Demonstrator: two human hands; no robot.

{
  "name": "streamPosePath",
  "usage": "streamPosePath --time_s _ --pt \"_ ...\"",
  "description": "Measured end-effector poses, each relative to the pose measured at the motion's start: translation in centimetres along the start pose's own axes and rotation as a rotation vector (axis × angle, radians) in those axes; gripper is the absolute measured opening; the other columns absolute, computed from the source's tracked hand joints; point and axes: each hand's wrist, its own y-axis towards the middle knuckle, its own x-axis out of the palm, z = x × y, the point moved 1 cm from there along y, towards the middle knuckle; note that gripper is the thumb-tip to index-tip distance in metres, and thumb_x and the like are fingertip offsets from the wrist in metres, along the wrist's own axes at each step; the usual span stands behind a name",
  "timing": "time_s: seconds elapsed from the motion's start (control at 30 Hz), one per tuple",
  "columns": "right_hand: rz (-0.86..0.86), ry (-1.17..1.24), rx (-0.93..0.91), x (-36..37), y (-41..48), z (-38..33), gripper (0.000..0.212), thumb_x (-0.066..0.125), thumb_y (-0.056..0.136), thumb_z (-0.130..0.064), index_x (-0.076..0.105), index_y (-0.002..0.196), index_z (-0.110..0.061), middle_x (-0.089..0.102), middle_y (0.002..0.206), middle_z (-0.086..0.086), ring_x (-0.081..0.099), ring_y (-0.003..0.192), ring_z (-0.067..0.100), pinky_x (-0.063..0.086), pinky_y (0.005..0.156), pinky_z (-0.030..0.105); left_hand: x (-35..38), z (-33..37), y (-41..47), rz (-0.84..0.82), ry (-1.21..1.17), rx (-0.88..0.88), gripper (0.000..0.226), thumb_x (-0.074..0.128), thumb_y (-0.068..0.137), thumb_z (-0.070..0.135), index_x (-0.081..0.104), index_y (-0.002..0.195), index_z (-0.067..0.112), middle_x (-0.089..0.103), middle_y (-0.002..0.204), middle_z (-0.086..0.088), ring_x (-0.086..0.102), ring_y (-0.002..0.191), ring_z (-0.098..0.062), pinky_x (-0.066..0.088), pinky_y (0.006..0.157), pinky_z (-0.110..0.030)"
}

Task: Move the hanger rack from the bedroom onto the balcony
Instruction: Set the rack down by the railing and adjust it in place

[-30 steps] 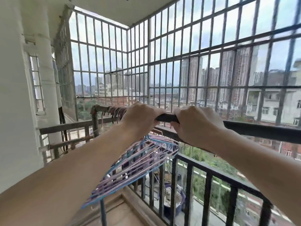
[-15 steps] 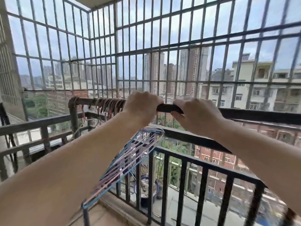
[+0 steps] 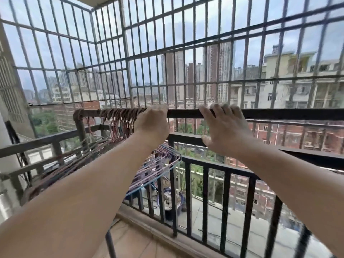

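Note:
The hanger rack's dark top bar [image 3: 184,113] runs level across the view, just inside the balcony railing [image 3: 307,158]. Its rusty left post [image 3: 80,127] stands near the corner. Many wire hangers [image 3: 158,168], pink and blue, hang from hooks [image 3: 121,116] bunched on the bar's left part and swing out under my arm. My left hand [image 3: 153,125] is closed around the bar right beside the hooks. My right hand [image 3: 223,133] has its fingers spread and laid over the bar, thumb hanging apart below it.
A metal security grille [image 3: 128,71] encloses the balcony above the railing. A blue plant pot [image 3: 170,202] sits on the ledge beyond the bars. Tiled floor [image 3: 134,241] lies below, with a thin rack leg [image 3: 110,243] on it. A white wall [image 3: 5,164] is at left.
My right hand has loosened from a closed grip to spread fingers on the bar. The view has swung right and the hangers have swung out further.

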Motion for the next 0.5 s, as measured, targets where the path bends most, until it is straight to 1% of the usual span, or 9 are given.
streamPosePath --time_s 0.1,0.2,0.3,0.37,0.43,0.5 --pt "-0.024 -0.029 0.029 0.1 0.4 -1.0 0.094 0.064 0.074 -0.046 0.007 0.145 -0.023 0.034 0.133 0.009 0.028 0.127 0.031 0.018 0.112 0.047 0.6 -0.9 0.1 -0.054 -0.019 -0.022 0.057 0.052 0.092 0.019 0.033 0.146 0.015 0.044 0.144 -0.01 0.045 0.128 -0.028 0.041 0.1 -0.042" --pt "-0.055 -0.041 0.082 0.5 0.6 -1.3 0.097 0.064 0.074 -0.047 0.002 0.145 -0.024 0.028 0.138 0.009 0.023 0.131 0.032 0.011 0.115 0.048 1.5 -1.2 0.2 -0.093 -0.056 -0.031 0.072 0.054 0.086 0.011 0.02 0.15 0.018 0.028 0.155 -0.007 0.025 0.142 -0.025 0.027 0.114 -0.044" --pt "-0.06 -0.051 0.12 0.6 1.0 -1.8 0.098 0.064 0.073 -0.047 0.001 0.145 -0.025 0.025 0.14 0.009 0.02 0.133 0.032 0.008 0.115 0.05 2.1 -1.3 -0.1 -0.156 -0.097 -0.033 0.083 0.051 0.084 0.009 0.005 0.151 0.022 0.011 0.158 -0.006 0.003 0.146 -0.024 0.011 0.118 -0.046" --pt "-0.082 -0.062 0.146 0.4 1.0 -2.2 0.102 0.067 0.071 -0.05 0.0 0.144 -0.025 0.023 0.141 0.009 0.018 0.134 0.032 0.006 0.116 0.049 2.1 -1.5 -0.5 -0.218 -0.116 -0.015 0.089 0.047 0.084 0.008 -0.009 0.151 0.022 -0.009 0.16 -0.003 -0.014 0.145 -0.022 0.001 0.119 -0.046" --pt "-0.105 -0.062 0.174 0.2 0.9 -2.6 0.103 0.067 0.071 -0.051 -0.002 0.144 -0.026 0.021 0.141 0.009 0.015 0.135 0.032 0.002 0.116 0.049 2.1 -1.9 -0.7 -0.277 -0.124 0.013 0.093 0.047 0.086 0.011 -0.021 0.148 0.022 -0.022 0.158 -0.003 -0.024 0.142 -0.021 -0.004 0.118 -0.046" --pt "-0.095 -0.024 0.201 -0.1 0.8 -2.9 0.1 0.067 0.073 -0.046 -0.003 0.143 -0.028 0.02 0.141 0.009 0.013 0.136 0.031 0.001 0.117 0.049 1.9 -2.2 -1.0 -0.303 -0.185 0.019 0.093 0.048 0.088 0.015 -0.022 0.148 0.023 -0.024 0.157 -0.002 -0.026 0.141 -0.019 -0.004 0.118 -0.046"
